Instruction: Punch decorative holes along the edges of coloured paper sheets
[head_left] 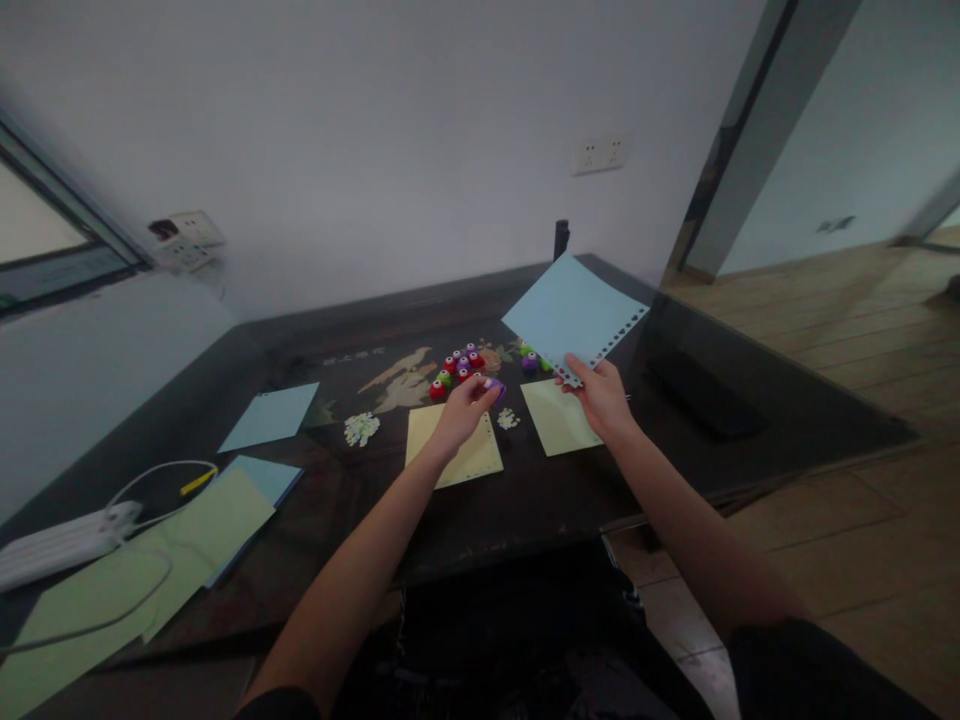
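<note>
My right hand (pixel 598 397) holds up a light blue paper sheet (pixel 568 310) by its lower corner; a row of punched holes runs along one edge. My left hand (pixel 463 410) grips a small purple craft punch (pixel 494 386) just above a yellow sheet (pixel 454 447) that lies flat on the dark table (pixel 525 500). A second yellow-green sheet (pixel 559 417) lies under my right hand. Behind my hands sits a cluster of red, purple and green punches (pixel 459 368).
Small piles of punched paper bits (pixel 361 429) lie by the yellow sheet. More blue and green sheets (pixel 225 510) lie at the left, with a white power strip (pixel 60 545) and cables. A dark flat object (pixel 701 398) rests at the right. Wall sockets (pixel 598 154) sit behind.
</note>
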